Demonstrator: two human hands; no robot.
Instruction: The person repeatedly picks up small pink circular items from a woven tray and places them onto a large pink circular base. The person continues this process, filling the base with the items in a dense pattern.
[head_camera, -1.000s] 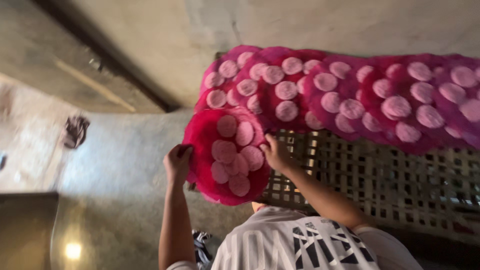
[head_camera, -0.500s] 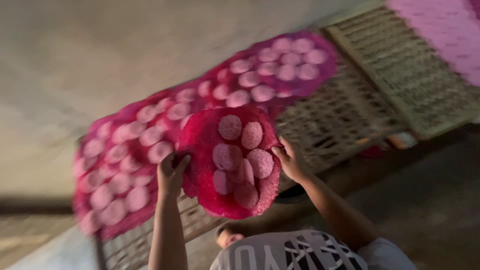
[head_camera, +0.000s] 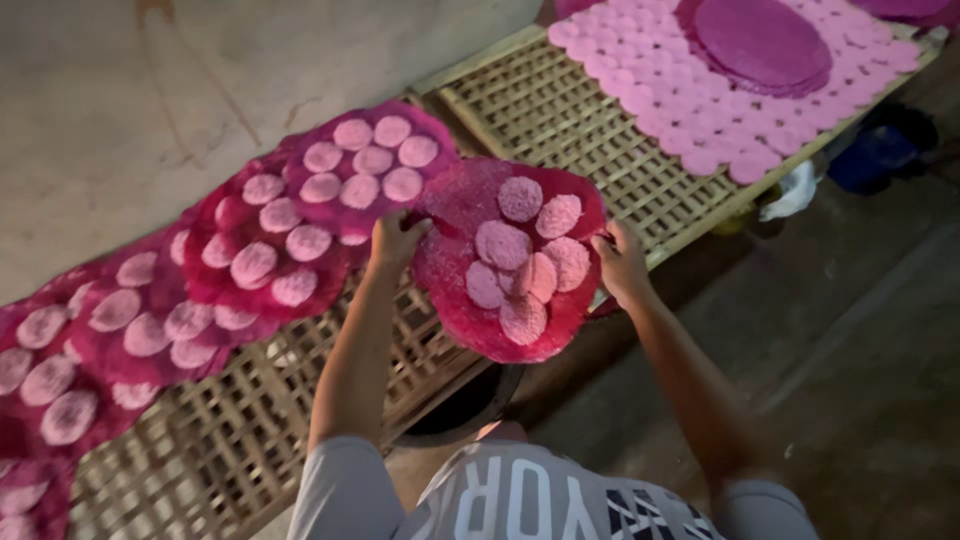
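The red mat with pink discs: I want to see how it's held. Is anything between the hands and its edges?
Nothing visible. The left hand and right hand grip opposite edges of the red mat directly, above the bamboo rack.

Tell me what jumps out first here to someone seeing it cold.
The round magenta mat at centre, loaded with pale pink discs, held at its edges by the left hand and right hand. Left of it, more loaded mats overlap in a row on a woven bamboo rack. Top right, a stack of bare magenta mats sits on discs laid straight on another rack.
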